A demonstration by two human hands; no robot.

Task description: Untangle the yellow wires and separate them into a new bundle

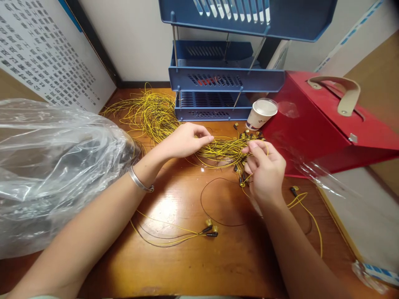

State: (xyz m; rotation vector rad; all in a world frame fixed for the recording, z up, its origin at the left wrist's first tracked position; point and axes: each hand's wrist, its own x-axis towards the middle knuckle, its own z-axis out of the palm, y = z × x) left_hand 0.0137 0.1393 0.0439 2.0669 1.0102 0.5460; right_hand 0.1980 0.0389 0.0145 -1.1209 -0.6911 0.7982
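Note:
A long bundle of thin yellow and black cables (221,150) runs across the wooden table, its loose tail spreading toward the back left. My left hand (188,140), with a silver bangle at the wrist, lies over the bundle's middle. Its thumb and index finger curl together; what they hold, if anything, is hidden. At the bundle's right end my right hand (264,170) pinches a yellow cable between thumb and fingers. Small black connectors with yellowish clear tips (241,176) cluster just beside it. Nearer to me lie a few separate cables with connectors (210,230).
Clear plastic bagging (62,174) bulges at the left. Behind the hands stand a blue tiered tray rack (227,79) and a paper cup (261,114). A red box with a beige handle (311,120) takes up the right side. Another cable (314,220) lies by my right forearm.

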